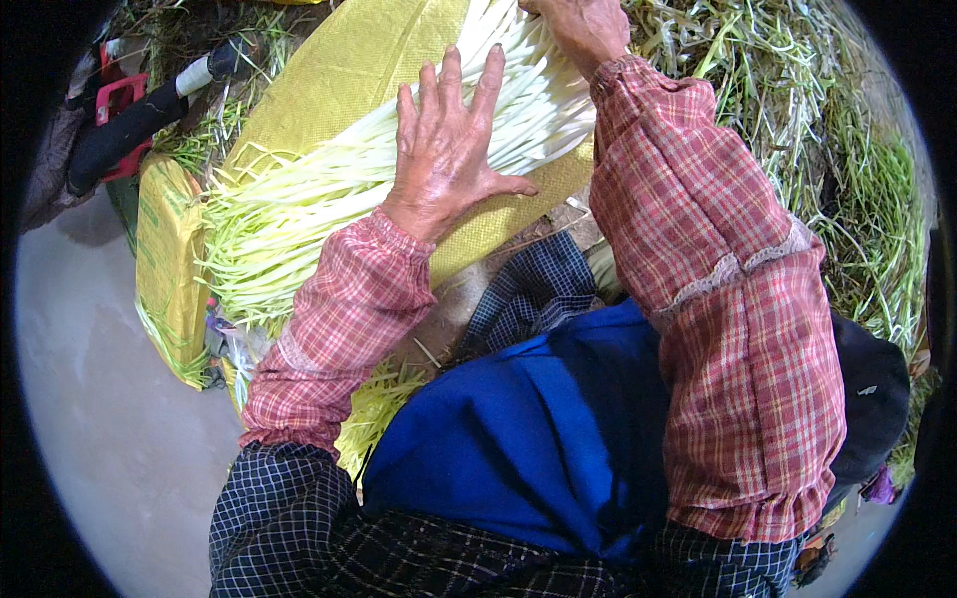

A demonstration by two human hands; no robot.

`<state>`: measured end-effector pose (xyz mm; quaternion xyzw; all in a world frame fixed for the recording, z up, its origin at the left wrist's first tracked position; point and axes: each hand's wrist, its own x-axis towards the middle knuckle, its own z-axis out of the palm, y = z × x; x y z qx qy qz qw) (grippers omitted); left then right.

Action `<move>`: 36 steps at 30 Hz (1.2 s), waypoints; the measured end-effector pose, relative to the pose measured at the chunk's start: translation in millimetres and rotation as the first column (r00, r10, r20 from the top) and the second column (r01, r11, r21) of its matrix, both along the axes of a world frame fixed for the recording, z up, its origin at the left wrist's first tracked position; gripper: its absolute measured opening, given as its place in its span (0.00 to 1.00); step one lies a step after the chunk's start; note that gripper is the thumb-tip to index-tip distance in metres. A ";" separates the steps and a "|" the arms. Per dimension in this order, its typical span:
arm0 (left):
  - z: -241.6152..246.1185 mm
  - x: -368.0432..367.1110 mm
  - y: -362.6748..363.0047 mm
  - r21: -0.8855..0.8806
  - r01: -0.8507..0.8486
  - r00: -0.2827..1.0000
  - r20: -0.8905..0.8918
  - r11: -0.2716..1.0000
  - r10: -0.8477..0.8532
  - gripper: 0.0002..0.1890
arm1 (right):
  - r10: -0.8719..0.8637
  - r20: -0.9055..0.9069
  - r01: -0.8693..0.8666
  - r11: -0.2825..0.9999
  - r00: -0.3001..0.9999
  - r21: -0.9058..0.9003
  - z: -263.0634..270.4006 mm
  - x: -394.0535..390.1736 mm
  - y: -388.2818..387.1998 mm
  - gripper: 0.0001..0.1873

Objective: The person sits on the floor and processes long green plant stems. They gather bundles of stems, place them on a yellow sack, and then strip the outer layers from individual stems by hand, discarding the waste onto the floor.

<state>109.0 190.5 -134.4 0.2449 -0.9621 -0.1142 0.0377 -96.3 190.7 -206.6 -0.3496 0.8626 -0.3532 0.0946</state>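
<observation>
A thick layer of long, pale garlic chives (299,202), white at one end and yellow-green at the leaf tips, lies on a yellow woven plastic sheet (336,82). My left hand (448,142) rests spread and palm down over the stalks, its fingers apart. At the top edge, my right hand (587,30) is by the white stalk ends; its fingers are partly cut off by the picture's edge, so whether it grips any stalks is unclear. Checked red sleeve covers reach both wrists.
A folded yellow woven bag (168,261) with printing stands at the left. Loose green and dry stalks (845,149) are heaped on the right. Another person's dark sleeve (127,134) is at the upper left, near a red plastic object (119,93). More yellow leaves (377,411) lie beside my lap.
</observation>
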 end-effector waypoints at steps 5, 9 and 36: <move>-0.9 -2.0 -0.7 -0.088 -0.005 0.998 0.056 0.996 0.010 0.66 | 0.435 -0.098 -0.432 0.901 0.895 0.044 0.7 -28.2 5.7 0.19; -5.0 -1.7 -7.5 -0.041 -0.006 1.000 -0.014 0.999 0.005 0.59 | 0.375 0.369 -0.299 0.922 0.850 -0.246 37.9 -52.2 24.5 0.16; 26.9 -15.5 -87.0 0.742 -0.130 0.978 -0.012 0.657 0.207 0.54 | 0.409 0.775 -0.199 0.912 0.482 -0.358 75.1 -26.2 27.4 0.07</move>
